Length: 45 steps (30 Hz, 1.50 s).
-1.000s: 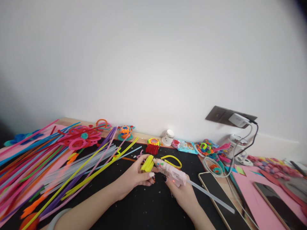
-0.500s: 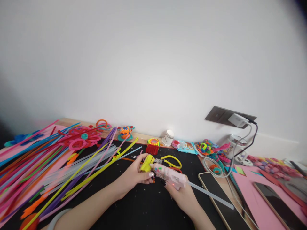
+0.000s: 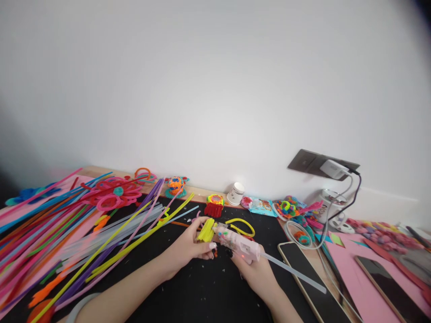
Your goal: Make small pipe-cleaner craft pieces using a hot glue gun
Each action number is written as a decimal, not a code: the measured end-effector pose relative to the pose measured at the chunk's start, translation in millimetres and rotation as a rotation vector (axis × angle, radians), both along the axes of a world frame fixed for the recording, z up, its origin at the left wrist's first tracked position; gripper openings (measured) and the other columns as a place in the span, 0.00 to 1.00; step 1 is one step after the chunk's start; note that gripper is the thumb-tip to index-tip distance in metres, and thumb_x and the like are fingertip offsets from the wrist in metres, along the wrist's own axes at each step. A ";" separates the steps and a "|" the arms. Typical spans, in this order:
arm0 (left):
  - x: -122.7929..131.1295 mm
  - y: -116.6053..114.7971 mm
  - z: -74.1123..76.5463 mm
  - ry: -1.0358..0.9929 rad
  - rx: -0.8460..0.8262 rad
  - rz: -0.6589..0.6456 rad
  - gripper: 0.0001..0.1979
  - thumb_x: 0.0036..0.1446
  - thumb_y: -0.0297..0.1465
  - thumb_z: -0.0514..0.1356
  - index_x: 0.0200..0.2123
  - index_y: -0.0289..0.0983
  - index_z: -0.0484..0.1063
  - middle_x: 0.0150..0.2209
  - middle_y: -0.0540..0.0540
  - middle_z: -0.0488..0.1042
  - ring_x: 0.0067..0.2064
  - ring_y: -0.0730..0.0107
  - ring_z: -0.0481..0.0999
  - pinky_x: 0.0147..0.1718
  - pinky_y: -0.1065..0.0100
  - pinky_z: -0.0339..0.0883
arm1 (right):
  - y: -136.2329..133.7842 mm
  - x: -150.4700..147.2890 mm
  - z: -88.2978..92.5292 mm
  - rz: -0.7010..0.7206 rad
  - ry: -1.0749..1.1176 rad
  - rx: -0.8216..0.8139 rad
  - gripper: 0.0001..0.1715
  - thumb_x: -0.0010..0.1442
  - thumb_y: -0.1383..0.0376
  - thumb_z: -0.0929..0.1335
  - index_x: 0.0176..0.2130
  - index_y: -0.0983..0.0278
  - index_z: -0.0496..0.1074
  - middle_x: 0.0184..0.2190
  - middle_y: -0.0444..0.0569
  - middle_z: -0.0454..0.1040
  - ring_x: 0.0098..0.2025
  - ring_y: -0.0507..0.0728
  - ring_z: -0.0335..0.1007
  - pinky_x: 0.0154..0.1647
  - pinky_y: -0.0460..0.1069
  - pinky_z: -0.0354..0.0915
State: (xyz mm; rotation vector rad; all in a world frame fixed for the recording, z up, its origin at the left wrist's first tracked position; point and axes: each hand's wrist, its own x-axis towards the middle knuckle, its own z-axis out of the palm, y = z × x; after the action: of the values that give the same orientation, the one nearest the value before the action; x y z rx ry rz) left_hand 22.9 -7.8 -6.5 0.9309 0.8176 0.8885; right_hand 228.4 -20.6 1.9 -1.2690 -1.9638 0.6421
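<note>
My left hand [image 3: 190, 244] is closed around a small yellow pipe-cleaner bundle [image 3: 206, 230], held just above the black mat [image 3: 202, 291]. My right hand [image 3: 257, 273] grips a pink glue gun [image 3: 237, 242] with a clear glue stick [image 3: 292, 273] trailing out of its back to the right. The gun's nozzle points left and meets the yellow bundle. A yellow pipe-cleaner loop [image 3: 244, 225] lies just behind the gun.
Long coloured pipe cleaners [image 3: 67, 233] fan out over the left of the mat. Small finished craft pieces [image 3: 215, 204], a white paper cup [image 3: 235, 193] and a snack packet [image 3: 262, 206] line the wall. A tablet [image 3: 310, 278], white cables [image 3: 323, 233], pink paper [image 3: 363, 278] sit right.
The glue gun's nozzle has slid slightly left against the yellow bundle. Both hands have otherwise stayed in place.
</note>
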 end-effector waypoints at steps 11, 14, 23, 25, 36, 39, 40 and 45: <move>-0.4 -0.3 -3.6 -0.001 0.008 0.028 0.34 0.46 0.32 0.68 0.53 0.40 0.54 0.35 0.51 0.74 0.27 0.78 0.73 0.33 0.69 0.68 | 1.6 -0.8 2.6 0.027 0.106 -0.071 0.12 0.54 0.66 0.66 0.38 0.67 0.76 0.31 0.51 0.79 0.32 0.59 0.74 0.34 0.49 0.70; -0.6 -0.2 -3.5 -0.002 0.011 0.002 0.34 0.46 0.31 0.69 0.53 0.40 0.55 0.38 0.49 0.75 0.27 0.78 0.74 0.32 0.70 0.68 | 1.9 -0.1 1.8 0.030 0.127 -0.075 0.13 0.54 0.65 0.67 0.39 0.67 0.76 0.32 0.52 0.79 0.33 0.60 0.75 0.35 0.49 0.70; 0.7 2.5 -9.6 0.017 0.041 0.008 0.31 0.47 0.32 0.68 0.51 0.39 0.56 0.32 0.52 0.74 0.26 0.77 0.74 0.31 0.70 0.69 | -0.9 -1.6 5.8 0.128 0.097 -0.164 0.13 0.56 0.68 0.65 0.40 0.65 0.77 0.31 0.49 0.78 0.32 0.57 0.72 0.36 0.49 0.70; 0.7 2.7 -10.2 0.018 0.044 0.010 0.31 0.47 0.32 0.68 0.51 0.39 0.57 0.32 0.52 0.73 0.26 0.77 0.74 0.31 0.70 0.69 | -1.4 -3.3 10.0 0.173 0.132 -0.192 0.15 0.56 0.69 0.65 0.43 0.64 0.76 0.32 0.48 0.78 0.34 0.57 0.73 0.40 0.49 0.69; 0.3 3.1 -6.1 0.038 0.084 -0.026 0.31 0.44 0.36 0.69 0.49 0.36 0.59 0.26 0.52 0.75 0.22 0.77 0.70 0.25 0.72 0.66 | 3.0 0.2 3.8 0.047 0.168 -0.190 0.17 0.54 0.58 0.68 0.39 0.66 0.77 0.14 0.43 0.67 0.21 0.56 0.68 0.24 0.48 0.68; -0.2 3.1 -5.1 0.041 0.081 -0.014 0.31 0.44 0.36 0.69 0.49 0.36 0.60 0.24 0.55 0.72 0.21 0.79 0.67 0.24 0.74 0.63 | 3.5 0.1 3.8 0.037 0.177 -0.170 0.15 0.54 0.57 0.68 0.36 0.65 0.77 0.13 0.43 0.67 0.20 0.56 0.67 0.22 0.48 0.68; -0.5 3.1 -4.6 0.041 0.076 -0.016 0.31 0.44 0.36 0.69 0.50 0.36 0.60 0.24 0.55 0.72 0.21 0.79 0.68 0.24 0.74 0.63 | 3.7 0.0 4.2 0.035 0.183 -0.162 0.15 0.54 0.57 0.68 0.36 0.65 0.77 0.13 0.43 0.67 0.20 0.56 0.68 0.23 0.48 0.68; -2.2 2.3 -2.1 0.007 0.025 -0.029 0.31 0.48 0.36 0.67 0.52 0.37 0.59 0.31 0.51 0.74 0.24 0.79 0.69 0.28 0.73 0.65 | 4.4 0.5 6.5 0.026 0.188 -0.127 0.15 0.54 0.58 0.67 0.38 0.63 0.77 0.14 0.45 0.70 0.27 0.61 0.73 0.26 0.50 0.70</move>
State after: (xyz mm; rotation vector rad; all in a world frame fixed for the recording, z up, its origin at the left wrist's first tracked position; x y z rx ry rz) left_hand 20.7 -5.5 -8.6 0.9658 0.7986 0.8718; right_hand 228.9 -16.2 8.4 -1.2127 -1.8114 0.8790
